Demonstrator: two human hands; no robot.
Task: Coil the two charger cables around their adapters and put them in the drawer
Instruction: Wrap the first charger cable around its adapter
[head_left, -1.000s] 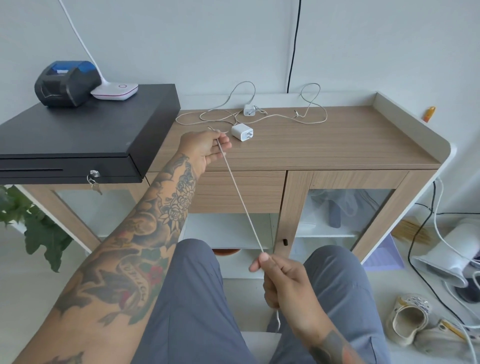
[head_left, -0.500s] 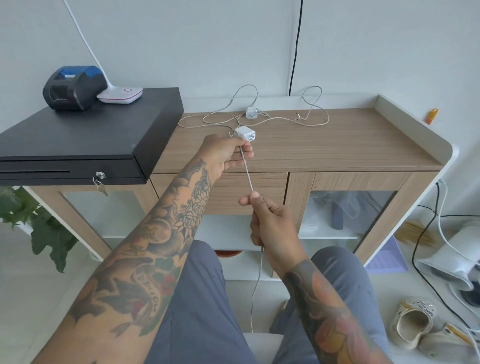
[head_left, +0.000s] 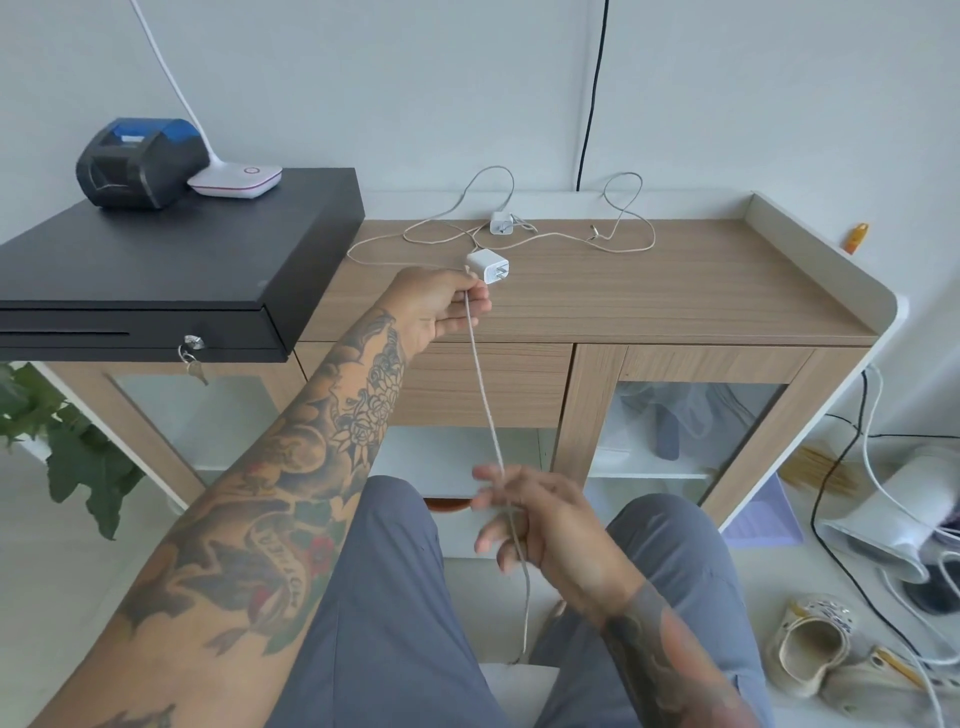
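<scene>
At upper left we see a black cash box (head_left: 171, 260) carrying a printer (head_left: 137, 161) and a lamp base (head_left: 236, 180). A plant (head_left: 67, 447) stands at left; shoes (head_left: 831, 649) lie at lower right.

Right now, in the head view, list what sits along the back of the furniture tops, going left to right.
Receipt printer → white lamp base → small adapter by the wall → looped cable end → raised white rim of the cabinet.

Left hand (head_left: 441, 304) pinches cable (head_left: 483, 384); right hand (head_left: 540, 519) loose.
</scene>
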